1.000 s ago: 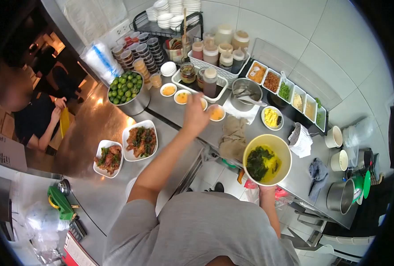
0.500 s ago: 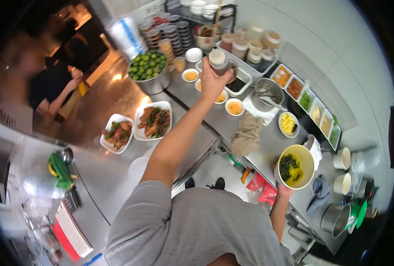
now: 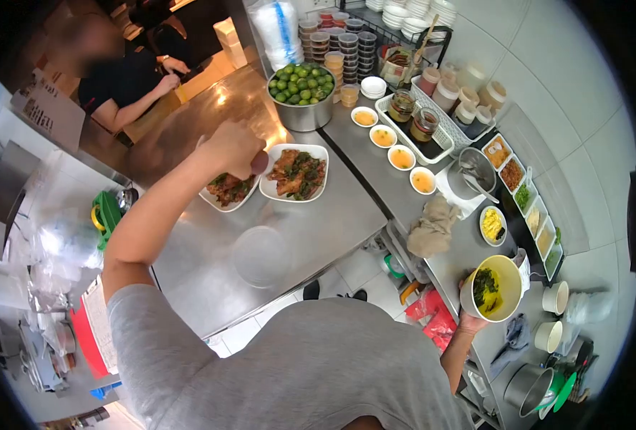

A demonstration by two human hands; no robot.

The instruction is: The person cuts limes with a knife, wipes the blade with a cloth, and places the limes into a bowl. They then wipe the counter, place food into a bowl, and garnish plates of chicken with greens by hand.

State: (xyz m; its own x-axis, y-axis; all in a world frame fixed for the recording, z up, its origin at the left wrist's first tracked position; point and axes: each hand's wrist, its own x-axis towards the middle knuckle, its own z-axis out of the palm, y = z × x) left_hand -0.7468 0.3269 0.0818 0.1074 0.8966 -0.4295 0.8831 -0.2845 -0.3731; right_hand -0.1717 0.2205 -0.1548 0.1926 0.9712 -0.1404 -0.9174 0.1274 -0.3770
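My left hand [image 3: 233, 149] is closed around a bottle [image 3: 259, 163], mostly hidden by the fingers, with one dark reddish end showing. It hovers over a white dish of fried pieces with dark green leaves [image 3: 230, 190], partly covering it. A second such dish [image 3: 294, 174] sits just to the right. On the other side, my right hand [image 3: 472, 322] grips a pale yellow paper bowl [image 3: 508, 309] from below and the side. Dark greens and yellow liquid lie inside the bowl, which is tilted toward me.
A pot of green limes [image 3: 302, 115] stands behind the dishes. Several small sauce bowls [image 3: 402, 157] line the right counter beside a white basket with two jars [image 3: 424, 125]. A crumpled cloth [image 3: 432, 228] lies near the counter edge. Another person [image 3: 128, 86] is across the counter.
My left hand has swung left with the bottle, from above the white basket to over the fried dishes. My right hand still holds the bowl. The view has shifted.
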